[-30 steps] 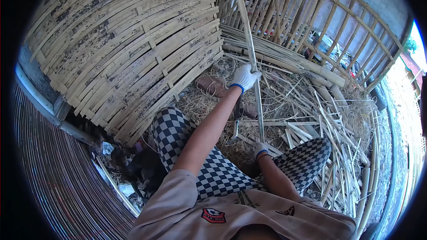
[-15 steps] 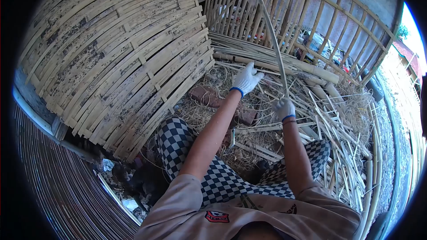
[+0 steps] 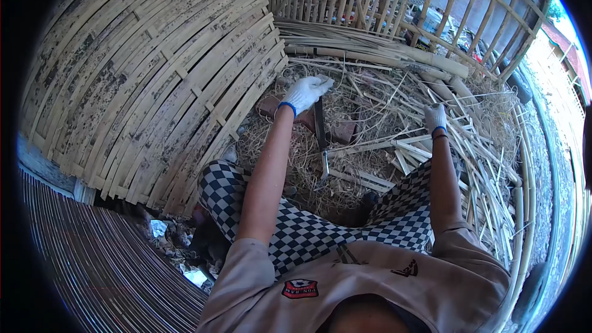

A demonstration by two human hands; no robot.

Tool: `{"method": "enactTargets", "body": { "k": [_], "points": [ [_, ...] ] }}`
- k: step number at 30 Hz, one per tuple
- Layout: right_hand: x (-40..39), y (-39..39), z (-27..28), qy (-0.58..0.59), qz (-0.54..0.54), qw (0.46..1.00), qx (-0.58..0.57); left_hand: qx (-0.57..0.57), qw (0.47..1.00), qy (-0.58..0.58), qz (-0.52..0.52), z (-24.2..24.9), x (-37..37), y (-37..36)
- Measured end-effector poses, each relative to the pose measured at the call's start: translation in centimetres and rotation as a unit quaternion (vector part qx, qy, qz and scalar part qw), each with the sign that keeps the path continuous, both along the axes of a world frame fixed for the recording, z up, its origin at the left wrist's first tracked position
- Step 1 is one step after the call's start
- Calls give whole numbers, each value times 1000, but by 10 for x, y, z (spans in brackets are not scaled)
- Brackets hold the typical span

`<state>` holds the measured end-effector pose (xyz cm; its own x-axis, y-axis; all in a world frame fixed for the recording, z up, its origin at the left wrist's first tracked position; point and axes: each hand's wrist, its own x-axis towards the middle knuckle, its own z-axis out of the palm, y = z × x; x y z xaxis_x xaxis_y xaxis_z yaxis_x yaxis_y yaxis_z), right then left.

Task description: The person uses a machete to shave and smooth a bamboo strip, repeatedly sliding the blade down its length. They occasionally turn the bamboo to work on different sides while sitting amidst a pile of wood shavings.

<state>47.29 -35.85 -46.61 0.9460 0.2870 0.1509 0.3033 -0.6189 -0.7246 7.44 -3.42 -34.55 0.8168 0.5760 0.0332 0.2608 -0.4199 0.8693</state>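
My left hand (image 3: 306, 94), in a white glove with a blue cuff, is over the shavings with its fingers loosely extended to the right; nothing shows in it. Just below it, a dark-bladed knife (image 3: 320, 128) points away from me, its pale handle nearer my legs. At the right, my gloved right hand (image 3: 435, 117) is closed above split bamboo strips (image 3: 459, 148); what it holds, if anything, cannot be made out. Reddish brick pieces (image 3: 343, 131) lie beside the blade among thin curly shavings (image 3: 296, 157).
A large woven bamboo panel (image 3: 154, 86) leans at the left. Behind the strips are bamboo poles (image 3: 431, 60) and a slatted bamboo fence (image 3: 394, 0). Ribbed material (image 3: 111, 259) lies at lower left. My checkered trouser legs (image 3: 302, 228) flank the shavings.
The long strip that rose from my right hand is out of sight. My right hand has moved right and up, my left hand to the left. The knife blade is now uncovered.
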Motion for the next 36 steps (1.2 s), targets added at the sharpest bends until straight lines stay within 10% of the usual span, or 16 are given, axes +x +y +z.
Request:
{"method": "enactTargets", "body": {
  "k": [3,7,9,23,27,36],
  "points": [
    [10,-37,-16,62,86,914,-392,-70,997,-6,-20,0,-11,11],
    [10,-58,-70,6,65,872,-485,-46,998,-39,3,7,-27,23],
    [-24,-66,-69,32,220,796,-564,-58,996,-60,7,20,-33,23],
    [-60,-64,-85,106,97,847,-512,-77,996,38,-41,17,-22,-6],
    [-76,-61,-78,164,-79,882,-434,-90,995,35,-33,10,-24,-10],
    [-66,-61,-92,131,-11,869,-478,-95,993,54,-35,-2,-28,-2]
  ]
}}
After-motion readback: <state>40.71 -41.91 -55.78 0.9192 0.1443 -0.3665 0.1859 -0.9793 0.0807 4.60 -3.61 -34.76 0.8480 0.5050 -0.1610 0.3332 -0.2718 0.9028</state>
